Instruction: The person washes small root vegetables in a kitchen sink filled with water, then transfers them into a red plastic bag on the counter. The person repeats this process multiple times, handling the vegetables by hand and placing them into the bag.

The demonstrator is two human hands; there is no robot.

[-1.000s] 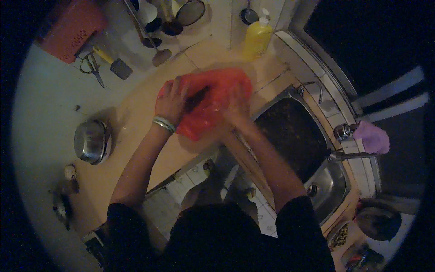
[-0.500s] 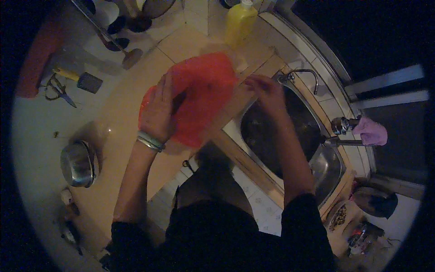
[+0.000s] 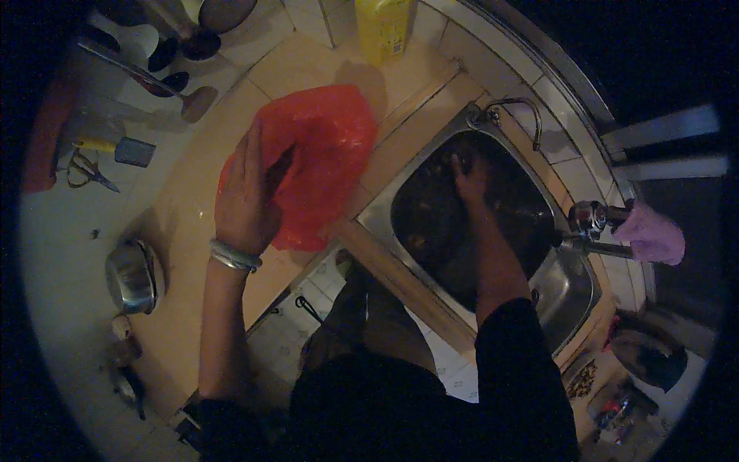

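Note:
My left hand (image 3: 245,200), with bracelets at its wrist, holds the left side of a red plastic bag (image 3: 327,169) on the counter. Its fingers lie straight along the bag beside a dark opening, and the thumb is mostly hidden. The right hand (image 3: 469,181) reaches down into the metal sink (image 3: 377,215). Thumb and fingers stand apart there, and I see nothing held between them. The inside of the sink is dark, with a few small pale or brownish bits that I cannot make out.
Past the bag stands a yellow bottle (image 3: 383,31). A curved faucet (image 3: 516,104) rises behind the sink, and a pink cloth (image 3: 653,233) hangs at the right. A metal pot (image 3: 132,277) sits on the left, below scissors (image 3: 91,171) and hanging utensils (image 3: 196,104).
My right hand has moved from beside the bag down into the sink. The left hand stays at the bag. The whole view has shifted slightly.

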